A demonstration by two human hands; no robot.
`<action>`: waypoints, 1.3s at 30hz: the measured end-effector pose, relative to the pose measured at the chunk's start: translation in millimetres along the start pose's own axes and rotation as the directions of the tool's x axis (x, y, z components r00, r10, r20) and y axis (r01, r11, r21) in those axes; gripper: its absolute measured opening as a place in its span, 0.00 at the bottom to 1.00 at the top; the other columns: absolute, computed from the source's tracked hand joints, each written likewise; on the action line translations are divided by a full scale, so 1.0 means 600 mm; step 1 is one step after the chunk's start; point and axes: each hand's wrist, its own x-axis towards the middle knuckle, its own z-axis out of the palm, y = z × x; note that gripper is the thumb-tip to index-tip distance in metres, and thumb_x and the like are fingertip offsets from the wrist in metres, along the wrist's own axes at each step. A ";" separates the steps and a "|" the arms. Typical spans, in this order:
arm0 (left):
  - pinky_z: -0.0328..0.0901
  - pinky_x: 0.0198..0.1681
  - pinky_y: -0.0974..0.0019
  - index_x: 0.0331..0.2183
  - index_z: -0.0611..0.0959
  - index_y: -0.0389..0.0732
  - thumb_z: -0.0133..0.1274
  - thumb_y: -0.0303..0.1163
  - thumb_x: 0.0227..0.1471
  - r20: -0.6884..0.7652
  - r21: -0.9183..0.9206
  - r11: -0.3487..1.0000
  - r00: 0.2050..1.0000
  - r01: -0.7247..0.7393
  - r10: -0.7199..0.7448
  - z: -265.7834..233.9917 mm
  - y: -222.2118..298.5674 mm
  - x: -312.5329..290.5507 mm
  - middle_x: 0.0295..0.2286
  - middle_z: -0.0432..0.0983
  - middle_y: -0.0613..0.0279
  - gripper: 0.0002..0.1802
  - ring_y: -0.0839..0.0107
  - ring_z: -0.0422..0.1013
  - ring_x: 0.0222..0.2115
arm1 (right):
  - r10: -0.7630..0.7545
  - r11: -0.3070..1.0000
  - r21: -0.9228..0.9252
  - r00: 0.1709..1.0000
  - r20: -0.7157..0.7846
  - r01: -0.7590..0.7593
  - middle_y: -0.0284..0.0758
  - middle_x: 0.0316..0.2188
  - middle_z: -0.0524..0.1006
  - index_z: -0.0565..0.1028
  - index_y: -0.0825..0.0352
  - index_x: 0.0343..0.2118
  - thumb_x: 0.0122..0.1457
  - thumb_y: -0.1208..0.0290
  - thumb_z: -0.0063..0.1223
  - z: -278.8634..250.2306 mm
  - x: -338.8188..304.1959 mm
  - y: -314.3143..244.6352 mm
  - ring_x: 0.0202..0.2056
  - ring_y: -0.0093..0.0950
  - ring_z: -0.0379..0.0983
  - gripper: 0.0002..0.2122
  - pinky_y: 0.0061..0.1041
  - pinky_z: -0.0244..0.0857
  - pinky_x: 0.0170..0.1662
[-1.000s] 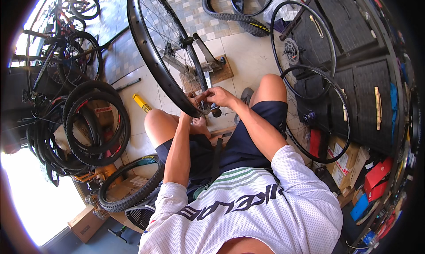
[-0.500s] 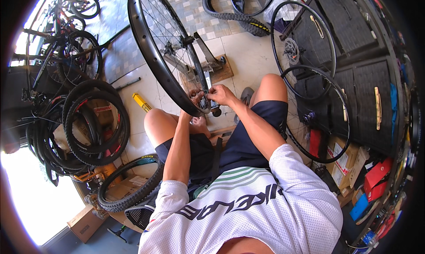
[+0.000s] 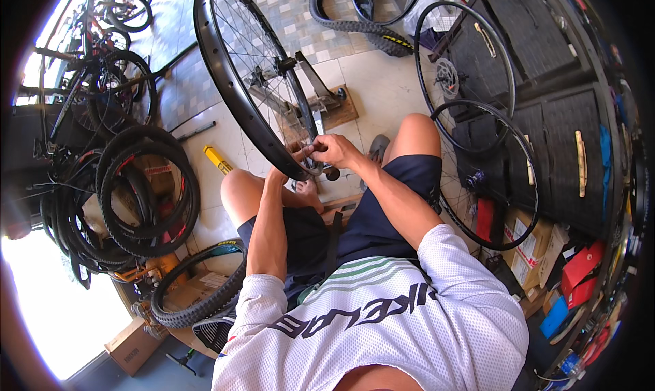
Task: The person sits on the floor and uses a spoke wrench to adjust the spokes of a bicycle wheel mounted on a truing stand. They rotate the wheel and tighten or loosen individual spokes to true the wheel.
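Note:
A bare bicycle wheel with a wide black rim (image 3: 227,84) stands upright in front of me, held in a metal truing stand (image 3: 311,77) on a wooden base (image 3: 343,111). My right hand (image 3: 336,151) is at the rim's near end, fingers closed in a pinch by the spokes. Whatever lies between those fingertips is too small to make out. My left hand (image 3: 295,152) reaches up to the same spot from the other side; the rim hides much of it, and its fingertips meet those of the right. A dark round knob (image 3: 332,174) sits just below the right hand.
Tyres (image 3: 147,186) hang in a stack at left, with a knobby tyre (image 3: 198,312) below. A yellow box (image 3: 217,159) lies on the floor by my left knee. Two wheels (image 3: 513,64) lean against black cabinets (image 3: 556,145) at right. Cardboard boxes (image 3: 529,248) stand nearby.
My right hand has shifted slightly left and down, its fingers closer to my left hand. The left hand has moved a little along the rim; the wheel stays in the stand.

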 end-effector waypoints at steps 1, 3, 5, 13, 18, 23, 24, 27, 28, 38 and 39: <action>0.57 0.22 0.74 0.25 0.79 0.38 0.64 0.50 0.47 -0.053 0.080 0.997 0.998 -0.024 0.029 0.002 -0.001 0.002 0.19 0.72 0.68 0.23 0.83 0.65 0.21 | 0.025 1.000 0.015 1.000 0.003 -0.025 0.40 0.26 0.80 0.77 0.71 0.33 0.50 0.65 0.58 0.000 0.000 0.001 0.28 0.29 0.77 0.13 0.28 0.68 0.33; 0.57 0.22 0.73 0.21 0.77 0.40 0.65 0.49 0.46 -0.148 0.240 0.969 0.984 -0.060 0.098 0.009 -0.002 0.009 0.18 0.71 0.68 0.23 0.84 0.64 0.21 | 0.076 0.996 0.044 0.997 0.007 -0.077 0.40 0.26 0.80 0.77 0.71 0.34 0.50 0.66 0.57 0.002 0.002 0.008 0.28 0.29 0.77 0.13 0.28 0.68 0.34; 0.57 0.23 0.73 0.20 0.76 0.40 0.66 0.49 0.45 -0.213 0.265 0.963 0.971 -0.045 0.104 0.025 -0.007 0.013 0.17 0.70 0.67 0.24 0.84 0.64 0.21 | 0.068 0.998 0.000 0.998 -0.003 -0.068 0.40 0.26 0.80 0.77 0.71 0.34 0.50 0.68 0.56 0.002 0.005 0.021 0.28 0.29 0.77 0.12 0.27 0.68 0.33; 0.59 0.24 0.71 0.23 0.80 0.36 0.66 0.53 0.44 -0.286 0.116 0.985 0.945 -0.130 0.158 0.013 -0.030 0.028 0.19 0.73 0.66 0.27 0.81 0.66 0.20 | 0.045 0.998 0.039 0.997 -0.062 -0.043 0.40 0.25 0.79 0.77 0.73 0.32 0.50 0.67 0.59 0.006 0.007 0.018 0.28 0.27 0.76 0.13 0.27 0.68 0.33; 0.59 0.24 0.72 0.31 0.83 0.35 0.64 0.53 0.46 -0.214 0.073 0.997 0.976 -0.015 0.030 0.001 -0.022 0.014 0.20 0.73 0.68 0.27 0.79 0.65 0.20 | 0.075 0.997 0.020 0.995 0.062 -0.076 0.39 0.25 0.79 0.77 0.72 0.30 0.50 0.64 0.62 0.002 0.008 0.004 0.28 0.27 0.76 0.14 0.27 0.68 0.33; 0.58 0.21 0.72 0.27 0.82 0.37 0.64 0.54 0.46 -0.032 0.007 1.000 0.999 0.030 -0.029 0.005 0.008 -0.001 0.18 0.71 0.69 0.26 0.80 0.64 0.19 | 0.018 1.000 0.016 1.000 -0.005 -0.018 0.39 0.26 0.80 0.77 0.70 0.32 0.50 0.63 0.61 -0.003 -0.005 0.001 0.29 0.29 0.77 0.14 0.27 0.68 0.34; 0.57 0.20 0.72 0.26 0.81 0.37 0.64 0.54 0.46 -0.012 -0.004 1.000 1.000 0.010 -0.010 -0.003 0.000 -0.002 0.18 0.71 0.69 0.26 0.80 0.64 0.19 | 0.006 1.000 0.004 1.000 -0.004 -0.006 0.39 0.26 0.80 0.77 0.70 0.33 0.51 0.63 0.61 -0.001 -0.003 -0.005 0.29 0.29 0.77 0.14 0.27 0.68 0.34; 0.56 0.19 0.71 0.20 0.78 0.39 0.65 0.52 0.45 -0.091 0.081 0.995 0.994 -0.056 0.063 -0.005 -0.011 0.000 0.17 0.70 0.69 0.25 0.81 0.63 0.18 | -0.025 0.998 0.053 0.999 0.028 0.024 0.40 0.27 0.81 0.77 0.69 0.34 0.51 0.63 0.60 0.000 -0.002 -0.009 0.30 0.30 0.78 0.14 0.27 0.69 0.35; 0.56 0.18 0.71 0.19 0.78 0.39 0.65 0.52 0.44 -0.148 0.187 0.980 0.984 -0.067 0.096 0.006 -0.006 0.003 0.16 0.70 0.69 0.25 0.81 0.63 0.17 | 0.005 0.999 0.036 1.000 0.024 -0.006 0.40 0.27 0.80 0.77 0.69 0.35 0.51 0.64 0.60 -0.003 -0.003 -0.002 0.30 0.29 0.77 0.14 0.27 0.69 0.35; 0.52 0.16 0.73 0.17 0.78 0.39 0.61 0.53 0.48 -0.357 -0.010 0.994 0.929 -0.108 0.098 -0.002 -0.026 0.014 0.13 0.69 0.69 0.26 0.81 0.60 0.13 | 0.062 0.927 0.363 0.994 0.088 -0.090 0.34 0.30 0.79 0.75 0.74 0.35 0.55 0.71 0.58 0.002 0.012 0.018 0.31 0.21 0.74 0.11 0.22 0.68 0.36; 0.52 0.16 0.73 0.17 0.78 0.39 0.60 0.53 0.49 -0.392 -0.120 0.989 0.919 -0.087 0.034 -0.004 -0.026 0.018 0.13 0.69 0.69 0.26 0.82 0.59 0.13 | 0.098 0.912 0.392 0.992 0.075 -0.120 0.34 0.30 0.79 0.75 0.74 0.35 0.55 0.71 0.58 0.000 0.012 0.022 0.32 0.21 0.74 0.11 0.22 0.68 0.36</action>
